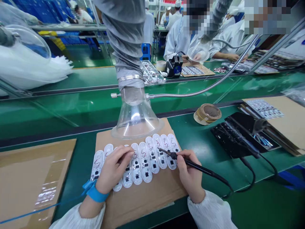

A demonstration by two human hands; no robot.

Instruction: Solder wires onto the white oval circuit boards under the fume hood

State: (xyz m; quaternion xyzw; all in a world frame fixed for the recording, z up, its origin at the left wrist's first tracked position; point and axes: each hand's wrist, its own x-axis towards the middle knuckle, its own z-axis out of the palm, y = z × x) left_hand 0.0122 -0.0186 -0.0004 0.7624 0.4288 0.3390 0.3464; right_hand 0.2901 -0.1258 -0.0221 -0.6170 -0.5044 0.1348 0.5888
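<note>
My right hand (191, 173) grips a black soldering iron (197, 166), its tip pointing left over a row of white oval circuit boards (145, 163). Thin red and dark wires lie on the boards' upper halves, and small black parts dot the lower halves. My left hand (116, 168) hovers over the left part of the row with thumb and fingertips pinched together; whatever they hold is too small to name. A blue strap circles that wrist. Several boards are partly hidden beneath this hand. Under them lies a cardboard sheet (145, 203).
A clear fume-extraction hood (137, 119) hangs just above the boards. At right are a tape roll (207, 114), a black tool tray (238, 136) and stacked cardboard (289, 119). Another cardboard sheet (26, 184) lies left. Co-workers sit across the bench. The iron's cord trails right.
</note>
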